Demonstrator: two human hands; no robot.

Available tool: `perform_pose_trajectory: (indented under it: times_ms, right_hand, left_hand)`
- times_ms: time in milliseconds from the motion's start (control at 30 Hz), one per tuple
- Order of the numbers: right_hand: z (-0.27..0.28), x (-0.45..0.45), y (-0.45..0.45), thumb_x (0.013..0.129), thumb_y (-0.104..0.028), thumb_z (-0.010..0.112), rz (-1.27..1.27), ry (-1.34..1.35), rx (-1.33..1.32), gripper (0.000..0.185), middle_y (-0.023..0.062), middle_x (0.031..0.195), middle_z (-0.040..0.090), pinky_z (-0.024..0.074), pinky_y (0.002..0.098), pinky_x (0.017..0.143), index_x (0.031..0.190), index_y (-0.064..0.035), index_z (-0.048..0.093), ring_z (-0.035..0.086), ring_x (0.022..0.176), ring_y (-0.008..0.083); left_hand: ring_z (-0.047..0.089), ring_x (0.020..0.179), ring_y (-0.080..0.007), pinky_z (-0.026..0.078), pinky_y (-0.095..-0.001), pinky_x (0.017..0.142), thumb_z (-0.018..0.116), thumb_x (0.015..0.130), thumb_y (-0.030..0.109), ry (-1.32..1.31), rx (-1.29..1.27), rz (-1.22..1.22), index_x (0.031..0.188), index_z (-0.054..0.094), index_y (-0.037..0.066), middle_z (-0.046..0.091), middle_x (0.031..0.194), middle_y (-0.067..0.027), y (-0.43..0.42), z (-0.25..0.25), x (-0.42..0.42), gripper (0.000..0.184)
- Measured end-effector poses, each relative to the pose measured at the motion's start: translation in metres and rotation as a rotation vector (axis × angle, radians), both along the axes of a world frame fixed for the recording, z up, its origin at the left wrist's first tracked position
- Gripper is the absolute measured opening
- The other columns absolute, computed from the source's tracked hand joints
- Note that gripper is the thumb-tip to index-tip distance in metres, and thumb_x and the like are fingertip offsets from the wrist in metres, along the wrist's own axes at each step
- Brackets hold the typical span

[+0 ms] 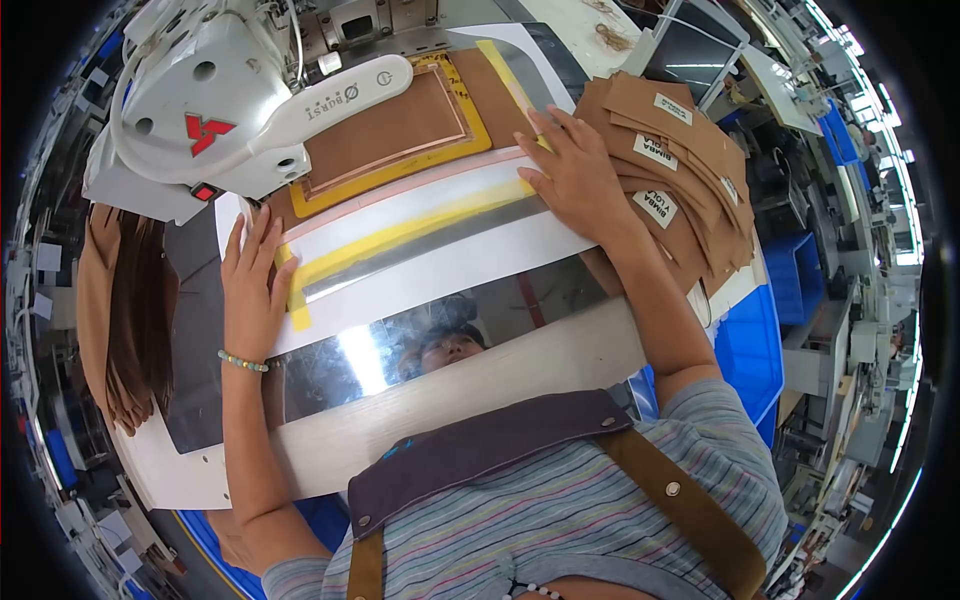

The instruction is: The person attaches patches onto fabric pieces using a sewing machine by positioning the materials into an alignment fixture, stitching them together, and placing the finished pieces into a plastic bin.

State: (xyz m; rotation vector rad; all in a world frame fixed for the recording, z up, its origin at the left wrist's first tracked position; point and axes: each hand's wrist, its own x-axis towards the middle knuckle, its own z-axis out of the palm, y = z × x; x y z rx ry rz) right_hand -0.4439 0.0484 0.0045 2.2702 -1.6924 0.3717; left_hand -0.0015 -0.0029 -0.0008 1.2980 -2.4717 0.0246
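My left hand [253, 285] lies with fingers stretched out on the left end of a white sheet [400, 300] crossed by yellow and grey tape. My right hand [578, 175] rests spread at the sheet's right end, its fingertips by a strip of yellow tape. Between the hands, a yellow frame [478, 125] with a rectangular opening sits on a brown panel [385, 130]. Part of the frame and panel is hidden under the white machine head [200, 120] and its rounded white arm [345, 100].
Brown pieces with white labels [655, 150] are fanned out at the right. A stack of brown pieces [125, 310] hangs at the left. A shiny metal plate [480, 325] lies nearer me. Blue bins [745, 350] stand below on the right.
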Motion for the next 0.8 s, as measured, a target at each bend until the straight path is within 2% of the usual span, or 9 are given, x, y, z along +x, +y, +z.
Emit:
perform_pose_trajectory:
  times_ms: [100, 267, 467, 600, 800]
  right_hand:
    - [0.004, 0.0, 0.002, 0.104, -0.036, 0.055, -0.012, 0.024, 0.016, 0.043, 0.0141, 0.153, 0.049, 0.0317, 0.0508, 0.118, 0.135, -0.0072, 0.066, 0.037, 0.147, 0.0323]
    - [0.008, 0.0, 0.001, 0.102, -0.031, 0.059, 0.03, 0.003, 0.043, 0.04, 0.0143, 0.152, 0.051, 0.0329, 0.0476, 0.117, 0.133, -0.0073, 0.067, 0.04, 0.145, 0.0326]
    - [0.011, 0.003, 0.001, 0.101, -0.028, 0.059, 0.048, -0.071, 0.081, 0.04, 0.0131, 0.152, 0.052, 0.0327, 0.0467, 0.117, 0.136, -0.0091, 0.066, 0.041, 0.145, 0.0334]
    - [0.012, 0.001, 0.001, 0.102, -0.027, 0.059, 0.059, -0.125, 0.119, 0.04, 0.0128, 0.152, 0.052, 0.0328, 0.0464, 0.117, 0.137, -0.009, 0.065, 0.041, 0.145, 0.0338]
    - [0.011, -0.001, 0.001, 0.102, -0.026, 0.059, 0.075, -0.128, 0.111, 0.039, 0.013, 0.151, 0.053, 0.034, 0.0464, 0.116, 0.136, -0.0085, 0.066, 0.042, 0.144, 0.0337]
  left_hand:
    - [0.035, 0.15, -0.038, 0.031, -0.0469, 0.121, 0.066, 0.097, 0.02, 0.027, 0.034, -0.036, 0.141, 0.061, 0.006, 0.045, 0.161, -0.0096, 0.002, 0.003, -0.001, 0.046]
    - [0.04, 0.147, -0.0359, 0.039, -0.046, 0.113, 0.07, 0.094, 0.025, -0.072, -0.132, -0.006, 0.149, 0.053, 0.012, 0.052, 0.153, -0.0117, 0.007, 0.01, 0.001, 0.059]
    - [0.044, 0.143, -0.0359, 0.043, -0.0458, 0.11, 0.069, 0.096, 0.033, -0.072, -0.14, 0.031, 0.145, 0.057, 0.013, 0.051, 0.154, -0.0124, 0.007, 0.005, 0.005, 0.055]
    - [0.044, 0.143, -0.0363, 0.043, -0.0457, 0.11, 0.066, 0.097, 0.037, -0.105, -0.058, 0.063, 0.139, 0.064, 0.012, 0.049, 0.155, -0.0132, 0.008, 0.002, 0.006, 0.049]
    - [0.045, 0.142, -0.036, 0.043, -0.0463, 0.11, 0.066, 0.097, 0.037, -0.09, -0.04, 0.08, 0.139, 0.064, 0.012, 0.05, 0.155, -0.0139, 0.009, 0.003, 0.006, 0.049]
